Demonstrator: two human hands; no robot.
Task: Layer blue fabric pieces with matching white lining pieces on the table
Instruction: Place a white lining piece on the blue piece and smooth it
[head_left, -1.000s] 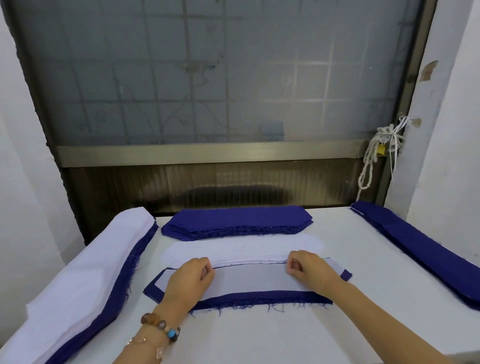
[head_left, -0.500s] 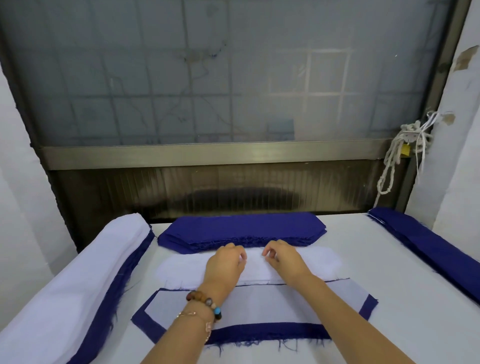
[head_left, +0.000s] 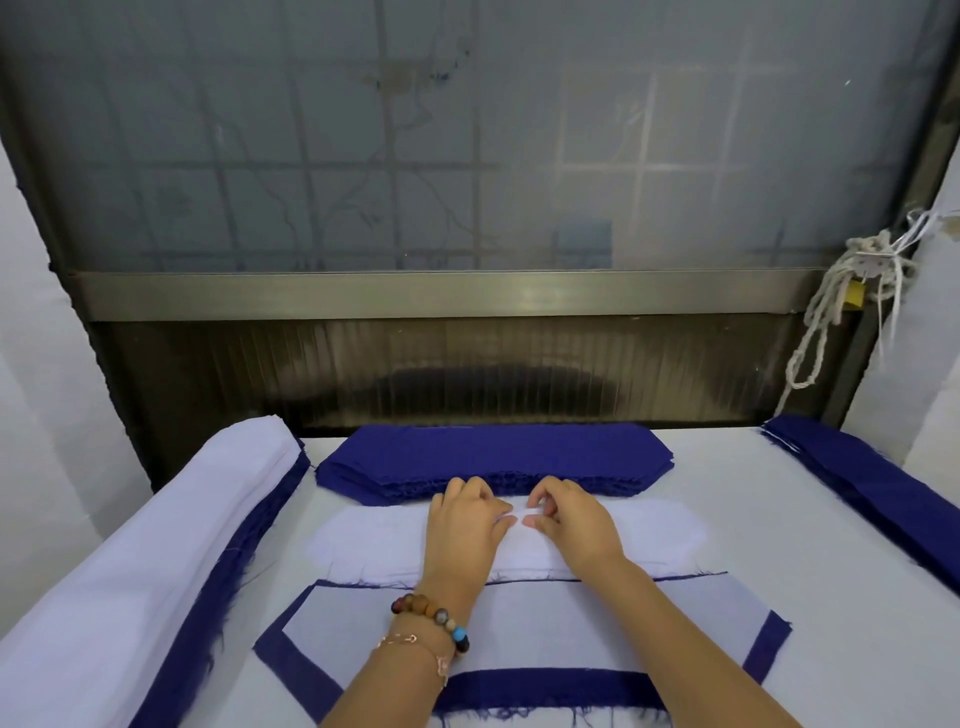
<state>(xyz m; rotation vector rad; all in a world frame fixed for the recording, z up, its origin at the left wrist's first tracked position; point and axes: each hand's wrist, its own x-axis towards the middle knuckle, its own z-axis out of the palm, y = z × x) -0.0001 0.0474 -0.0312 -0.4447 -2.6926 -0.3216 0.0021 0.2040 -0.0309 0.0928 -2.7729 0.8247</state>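
**A:** What has changed in the head view?

**B:** A second ago both hands were spread on the layered pair (head_left: 550, 688), a blue piece with its white lining on top. It lies on the near side of the white lining stack (head_left: 363, 540). The hands have since left it and met over the middle of that stack.

**A:** So that pair is done?

**B:** I'd judge so. The lining sits inside a blue border and nothing holds it. The next round seems to be starting.

**A:** How are the hands?

**B:** The left hand (head_left: 465, 525) and right hand (head_left: 571, 525) both have curled fingers, with the tips almost meeting near the stack's far edge. They look to be pinching up the top lining piece (head_left: 519, 543), and a small ridge of white stands between them.

**A:** And the blue?

**B:** The blue fabric stack (head_left: 493, 452) lies just beyond the white lining stack, close past the fingertips. A white-on-blue pile (head_left: 156, 545) sits to the stack's left and a blue strip pile (head_left: 883, 488) well to its right, all on the table (head_left: 805, 597).
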